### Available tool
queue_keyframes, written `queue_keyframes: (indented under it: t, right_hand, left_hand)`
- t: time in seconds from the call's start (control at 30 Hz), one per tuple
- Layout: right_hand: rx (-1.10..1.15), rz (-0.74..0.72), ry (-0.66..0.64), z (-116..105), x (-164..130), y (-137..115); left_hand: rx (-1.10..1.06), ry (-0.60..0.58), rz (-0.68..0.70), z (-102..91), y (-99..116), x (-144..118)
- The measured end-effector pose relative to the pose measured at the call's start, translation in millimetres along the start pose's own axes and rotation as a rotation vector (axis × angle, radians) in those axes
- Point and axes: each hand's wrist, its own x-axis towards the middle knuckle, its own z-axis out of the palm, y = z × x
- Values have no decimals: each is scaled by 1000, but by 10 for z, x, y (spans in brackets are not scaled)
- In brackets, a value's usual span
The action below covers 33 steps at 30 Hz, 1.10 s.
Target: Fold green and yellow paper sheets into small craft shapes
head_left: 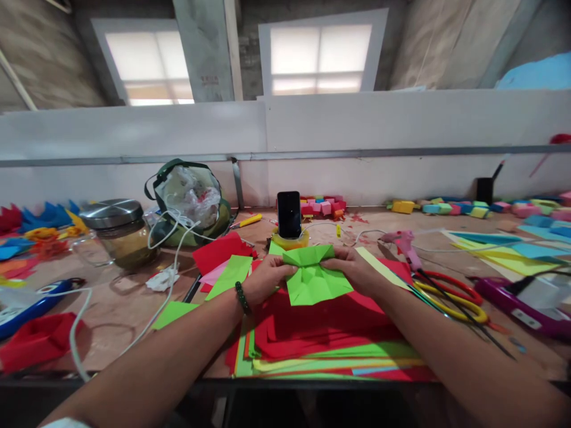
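Nearest to us, our two bare forearms run up from the bottom edge to a folded green paper (314, 276), held just above a stack of red paper sheets (321, 327) on the table (129, 309). Our left hand (267, 278) pinches the paper's left edge, thumb on top and fingers curled beneath; our right hand (352, 268) pinches the right edge the same way. The sheet already shows several creases meeting at its middle — so we judge the folding to be partway through, with a flap being pressed or collapsed. The next fold would call for even pressure from both thumbs along the crease line. Just behind stands a phone (289, 214); to the right lie a pink glue gun (404, 242) and scissors (450, 295) — to the left, a lidded glass jar (119, 233).
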Motion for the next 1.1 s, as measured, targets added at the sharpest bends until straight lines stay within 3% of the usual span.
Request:
queue_keyframes:
  t: [0.23, 0.43, 0.57, 0.73, 0.83, 0.97, 1.1]
  right_hand:
    - [35, 10, -16, 15, 4, -5]
    - [-43, -98, -90, 35, 14, 65]
    - [-189, -136, -156, 78, -30, 25]
    - [-145, -102, -204, 45, -64, -95]
    - [-118, -68, -149, 34, -42, -98]
    - [-377, -114, 9, 100, 0, -6]
    - [-399, -122, 15, 160, 11, 46]
  left_hand:
    - [-108, -39, 27, -49, 7, 45]
    - [-162, -177, -46, -123, 46, 11]
    - [-65, -83, -173, -49, 95, -32]
    - [19, 12, -151, -20, 92, -36]
    - [49, 70, -120, -25, 49, -24]
    - [123, 112, -57, -1, -4, -21]
    - [218, 100, -37, 10, 13, -31]
